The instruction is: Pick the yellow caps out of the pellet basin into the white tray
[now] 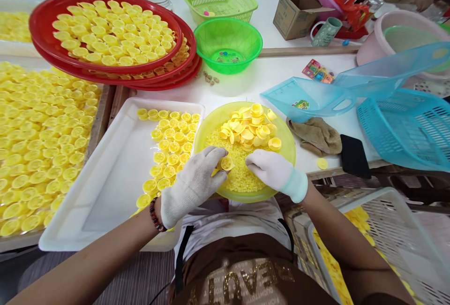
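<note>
My left hand, in a white knit glove, pinches a small yellow plastic cup over a yellow basin. My right hand, gloved in white with a pale green cuff, is closed just right of that cup, fingertips together; whatever they hold is hidden. Small yellow granules fill the basin's near part, and loose yellow cups are heaped at its far side. To the left, a white tray has rows of yellow cups along its right half; some seem to have pieces inside.
Stacked red trays full of cups stand back left, beside a green bowl. Right lie a blue scoop, a brown cloth, a black phone-like slab and a blue basket. More cups cover the far-left surface.
</note>
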`<state>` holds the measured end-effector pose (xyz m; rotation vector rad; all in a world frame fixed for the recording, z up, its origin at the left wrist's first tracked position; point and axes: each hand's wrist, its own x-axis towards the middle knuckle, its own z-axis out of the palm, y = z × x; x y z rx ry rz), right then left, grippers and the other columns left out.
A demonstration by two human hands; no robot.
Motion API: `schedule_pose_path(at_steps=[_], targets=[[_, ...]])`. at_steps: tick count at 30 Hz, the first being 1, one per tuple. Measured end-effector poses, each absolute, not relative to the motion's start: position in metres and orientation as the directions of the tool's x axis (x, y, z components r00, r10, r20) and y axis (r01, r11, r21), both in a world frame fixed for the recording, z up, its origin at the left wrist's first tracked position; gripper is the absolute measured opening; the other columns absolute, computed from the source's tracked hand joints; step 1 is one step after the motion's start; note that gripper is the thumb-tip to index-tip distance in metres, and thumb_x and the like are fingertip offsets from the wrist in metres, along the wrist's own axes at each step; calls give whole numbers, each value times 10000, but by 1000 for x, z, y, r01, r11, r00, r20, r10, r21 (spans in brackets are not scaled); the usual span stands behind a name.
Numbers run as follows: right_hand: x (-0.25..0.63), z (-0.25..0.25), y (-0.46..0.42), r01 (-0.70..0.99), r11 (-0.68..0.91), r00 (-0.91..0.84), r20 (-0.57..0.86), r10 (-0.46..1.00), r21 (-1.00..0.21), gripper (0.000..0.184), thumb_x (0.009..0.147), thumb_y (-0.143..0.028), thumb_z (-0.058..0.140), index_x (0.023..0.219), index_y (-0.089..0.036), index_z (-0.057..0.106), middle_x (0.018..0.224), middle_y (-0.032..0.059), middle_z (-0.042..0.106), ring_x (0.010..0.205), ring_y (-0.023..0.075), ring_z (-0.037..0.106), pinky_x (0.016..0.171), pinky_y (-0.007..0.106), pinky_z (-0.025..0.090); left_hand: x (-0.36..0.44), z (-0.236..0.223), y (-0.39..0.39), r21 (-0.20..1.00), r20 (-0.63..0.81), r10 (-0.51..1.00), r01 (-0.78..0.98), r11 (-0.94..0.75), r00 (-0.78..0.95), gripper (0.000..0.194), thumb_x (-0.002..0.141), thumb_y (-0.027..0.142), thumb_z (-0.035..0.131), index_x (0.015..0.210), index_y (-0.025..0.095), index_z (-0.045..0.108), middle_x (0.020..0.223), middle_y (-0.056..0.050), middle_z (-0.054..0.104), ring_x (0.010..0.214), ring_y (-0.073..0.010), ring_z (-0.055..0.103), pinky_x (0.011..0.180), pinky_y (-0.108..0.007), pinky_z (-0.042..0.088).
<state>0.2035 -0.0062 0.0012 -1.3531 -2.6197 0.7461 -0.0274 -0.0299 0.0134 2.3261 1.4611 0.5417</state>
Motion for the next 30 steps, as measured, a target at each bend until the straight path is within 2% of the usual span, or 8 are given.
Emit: schedule_pose_path(at_steps=[2,5,8,11,15,19,25,30], targets=[[202,3,-7,757,484,-585,-124,802,-438,166,982,-226,498,960,-185,658,949,70,672,907,207,619,801,317,444,-26,12,-30,495,133,915,774,-395,382,180,847,218,613,1026,212,592,971,-44,689,882,-213,661,784,-336,546],[200,1,-7,811,474,-563,-241,791,-343,120,946,-252,564,918,-186,661,905,67,672,849,214,619,741,317,432,-22,10,-30,542,182,911,736,-406,369,167,869,244,613,1032,215,596,1001,-40,700,924,-208,671,814,-329,551],[202,2,-7,798,479,-583,-268,767,-366,152,954,-203,528,887,-183,663,882,64,676,833,206,622,742,316,437,-23,11,-30,562,216,901,706,-430,376,213,872,238,613,1081,202,611,1105,-65,685,980,-214,669,854,-340,553],[202,10,-7,744,481,-591,-120,798,-464,184,970,-184,495,909,-182,668,897,65,681,867,203,627,795,328,461,-26,11,-29,533,186,907,737,-415,377,212,868,243,615,1075,196,629,1107,-78,669,944,-222,665,820,-353,556],[192,24,-8,576,536,-601,124,790,-617,168,979,-222,507,1002,-205,673,956,51,705,921,193,642,856,332,490,-22,11,-29,522,134,908,750,-406,398,186,864,249,607,1040,191,624,1037,-70,672,922,-227,655,801,-368,552],[187,29,-9,549,538,-577,175,798,-640,210,982,-241,500,1102,-212,670,1009,59,723,952,207,662,866,355,513,-20,10,-30,555,157,905,722,-412,395,184,873,263,606,1043,193,618,1025,-62,670,918,-217,652,799,-360,551],[210,16,-2,717,489,-511,103,853,-497,209,971,-258,504,1095,-194,659,1042,94,704,974,251,655,845,392,504,-69,15,-33,598,267,939,726,-339,219,231,865,244,635,1089,192,608,1046,-62,684,943,-201,654,850,-354,544],[200,5,16,844,457,-408,215,887,-281,265,972,-359,504,1119,-185,641,1022,111,672,874,247,632,666,336,436,-149,26,-30,439,296,955,890,-125,-12,202,856,278,629,1049,218,638,1046,-63,663,873,-194,626,820,-347,513]])
